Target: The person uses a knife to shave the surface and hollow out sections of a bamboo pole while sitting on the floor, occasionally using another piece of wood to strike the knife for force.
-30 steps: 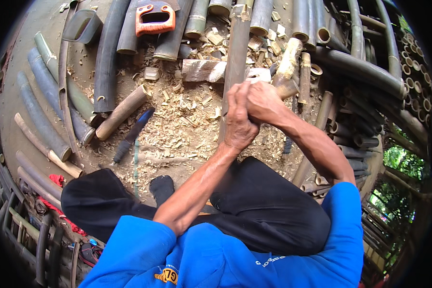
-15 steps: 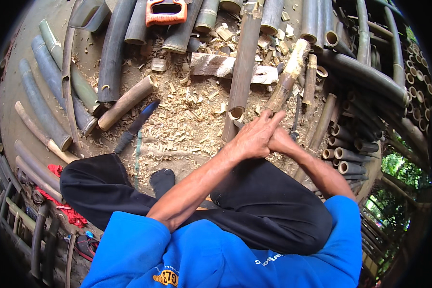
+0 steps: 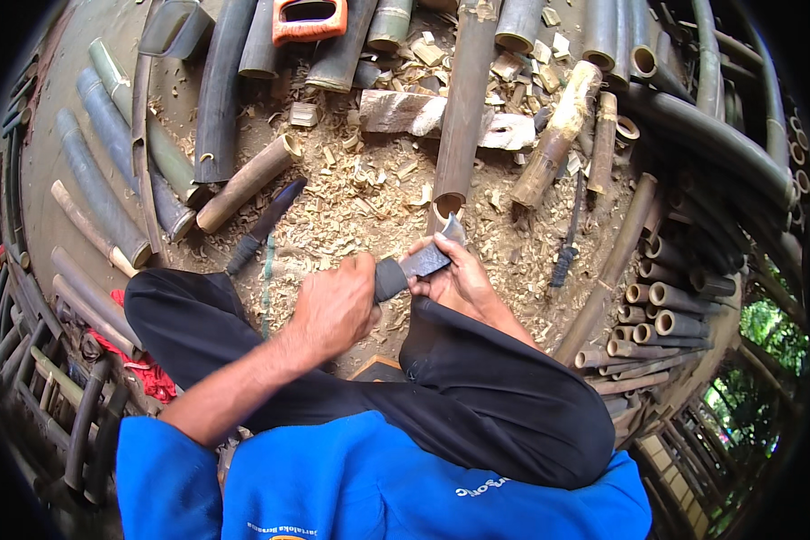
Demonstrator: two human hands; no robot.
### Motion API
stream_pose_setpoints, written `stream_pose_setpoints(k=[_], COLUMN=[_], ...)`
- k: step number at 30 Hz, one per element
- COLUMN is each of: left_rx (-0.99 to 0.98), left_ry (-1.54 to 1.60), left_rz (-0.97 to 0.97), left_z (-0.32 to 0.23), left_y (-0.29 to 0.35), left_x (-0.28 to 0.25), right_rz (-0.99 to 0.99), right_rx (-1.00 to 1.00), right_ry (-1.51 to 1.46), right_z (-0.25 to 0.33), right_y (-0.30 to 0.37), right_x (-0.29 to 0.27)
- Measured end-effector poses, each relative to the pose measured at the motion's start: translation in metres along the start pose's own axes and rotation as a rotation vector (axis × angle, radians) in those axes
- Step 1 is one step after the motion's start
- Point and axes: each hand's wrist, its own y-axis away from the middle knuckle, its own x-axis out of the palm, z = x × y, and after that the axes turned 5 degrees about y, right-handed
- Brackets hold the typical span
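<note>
My left hand (image 3: 335, 306) is closed around the dark wrapped handle of a broad-bladed knife (image 3: 427, 261). My right hand (image 3: 466, 286) grips the blade between thumb and fingers, near its curved, shiny tip. Both hands are in front of my crossed legs, over wood shavings. Just beyond the blade tip is the open end of a long brown bamboo tube (image 3: 459, 117), which lies across a pale wooden block (image 3: 400, 115). To its right lies a shorter, partly peeled bamboo piece (image 3: 558, 135), apart from my hands.
A second knife (image 3: 277, 209) lies on the shavings at the left, beside a short bamboo piece (image 3: 250, 183). Another blade with a wrapped handle (image 3: 563, 261) lies at the right. An orange saw handle (image 3: 310, 27) and a grey plastic container (image 3: 175, 29) are far off. Stacked bamboo tubes (image 3: 675, 297) stand right.
My hands have drawn back from the end of the peeled bamboo piece toward my lap and moved apart. The knife now shows between them. The view has shifted slightly.
</note>
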Motion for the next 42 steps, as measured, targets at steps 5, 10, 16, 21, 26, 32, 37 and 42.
stream_pose_setpoints(k=[5, 10, 16, 21, 26, 32, 37, 42], left_rx=[0.210, 0.144, -0.085, -0.283, -0.251, -0.417, -0.058, 0.009], left_ry=[-0.428, -0.314, 0.218, 0.858, 0.882, 0.544, -0.271, -0.092], left_rz=[0.013, 0.088, -0.036, -0.046, 0.012, -0.062, -0.256, -0.331], left_z=[-0.037, -0.033, -0.034, -0.058, -0.011, 0.010, -0.055, -0.029], left_y=[-0.040, -0.038, -0.006, -0.023, -0.008, -0.027, -0.043, -0.026], left_x=[-0.073, -0.058, 0.079, 0.130, 0.111, 0.002, -0.057, -0.012], right_rz=[-0.010, 0.029, -0.200, -0.365, -0.342, -0.154, -0.004, -0.175], right_rx=[0.014, 0.080, 0.301, 0.287, 0.305, 0.122, -0.027, -0.114], right_ry=[-0.452, -0.398, 0.325, 0.777, 0.625, 0.101, -0.342, -0.217], right_z=[-0.007, 0.005, 0.062, 0.063, 0.047, 0.053, 0.047, 0.025], right_y=[-0.013, -0.007, 0.007, 0.010, -0.006, -0.027, -0.017, -0.013], right_x=[0.009, -0.008, -0.022, -0.013, 0.005, 0.027, 0.016, 0.016])
